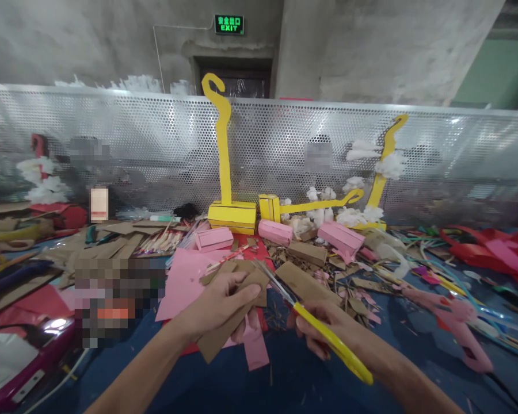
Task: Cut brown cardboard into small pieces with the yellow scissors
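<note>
The left hand [218, 305] was clenched around a piece of brown cardboard [233, 313] with a strip of pink paper [254, 345] hanging under it, held just above the blue tabletop [293, 374]. Right of the cardboard, the right hand [323, 330] gripped the yellow-handled scissors [315, 325], whose blades were parted with their tips at the cardboard's upper right edge. By the look of it the cut had only begun there, and most of the piece remained uncut. Beyond the cardboard lay finished work: pink boxes [214, 238], and a yellow box [232, 217] carrying a tall yellow hook shape [222, 138]. Around the cardboard were brown offcuts [304, 282] and a pink sheet [185, 282]; far to its right lay a pink glue gun [453, 322] and red plastic [487, 250]. Behind all this a perforated metal screen [133, 144] ran across the tabletop's far edge, and past it stood a bare concrete wall [371, 46], a dark doorway and a green exit sign [229, 25].
</note>
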Tool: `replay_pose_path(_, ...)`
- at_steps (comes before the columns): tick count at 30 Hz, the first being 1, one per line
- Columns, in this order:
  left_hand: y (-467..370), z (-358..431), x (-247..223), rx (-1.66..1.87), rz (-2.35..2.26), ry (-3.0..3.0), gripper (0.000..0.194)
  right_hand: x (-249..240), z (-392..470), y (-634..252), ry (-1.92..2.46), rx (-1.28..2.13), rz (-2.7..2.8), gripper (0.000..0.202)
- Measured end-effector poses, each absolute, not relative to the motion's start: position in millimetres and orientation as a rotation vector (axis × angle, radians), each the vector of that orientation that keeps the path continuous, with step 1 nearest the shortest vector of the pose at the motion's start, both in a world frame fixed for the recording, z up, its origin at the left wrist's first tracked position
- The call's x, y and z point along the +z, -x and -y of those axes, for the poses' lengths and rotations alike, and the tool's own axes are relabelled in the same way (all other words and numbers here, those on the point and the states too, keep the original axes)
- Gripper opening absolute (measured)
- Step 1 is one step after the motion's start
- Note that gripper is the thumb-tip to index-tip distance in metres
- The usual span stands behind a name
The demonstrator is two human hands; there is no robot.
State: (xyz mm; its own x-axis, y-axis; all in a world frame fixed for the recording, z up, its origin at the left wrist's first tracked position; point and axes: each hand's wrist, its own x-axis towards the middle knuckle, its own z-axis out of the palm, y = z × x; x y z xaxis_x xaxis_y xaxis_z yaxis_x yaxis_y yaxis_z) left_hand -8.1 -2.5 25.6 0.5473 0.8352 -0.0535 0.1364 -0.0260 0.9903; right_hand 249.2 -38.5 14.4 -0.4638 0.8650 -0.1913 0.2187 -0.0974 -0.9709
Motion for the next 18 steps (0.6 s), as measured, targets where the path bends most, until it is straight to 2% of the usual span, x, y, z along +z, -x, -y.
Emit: replay_pose_path(18,13,3,34,0.695,-0.827,-1.532,0.033,3,41,-240,1.206,1.602,1.541,0.04)
